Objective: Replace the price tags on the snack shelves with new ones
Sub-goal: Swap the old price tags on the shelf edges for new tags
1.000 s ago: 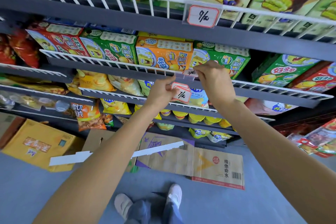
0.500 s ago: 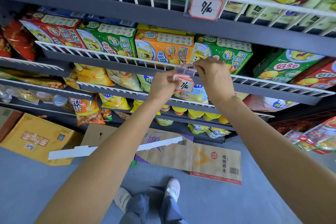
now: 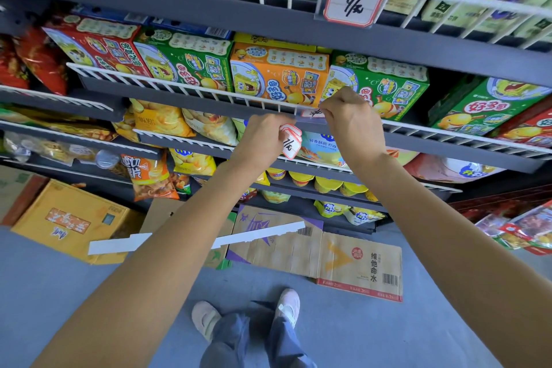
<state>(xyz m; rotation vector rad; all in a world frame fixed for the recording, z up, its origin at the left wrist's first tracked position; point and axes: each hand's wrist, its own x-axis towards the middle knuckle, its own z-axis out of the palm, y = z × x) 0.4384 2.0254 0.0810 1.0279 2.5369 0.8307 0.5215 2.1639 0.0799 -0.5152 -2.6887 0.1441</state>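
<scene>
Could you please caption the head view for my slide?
Right hand pinches a tag at the shelf rail; left hand holds spare tags.

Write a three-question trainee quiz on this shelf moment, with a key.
1. True or false: the left hand holds a small stack of price tags.
2. Which box sits directly above the tag holder that the right hand pinches? A) orange box B) blue box C) black box
3. Fill in: the tag on the top rail is edged in ____.

Key: 1 true; 2 A; 3 red
</scene>
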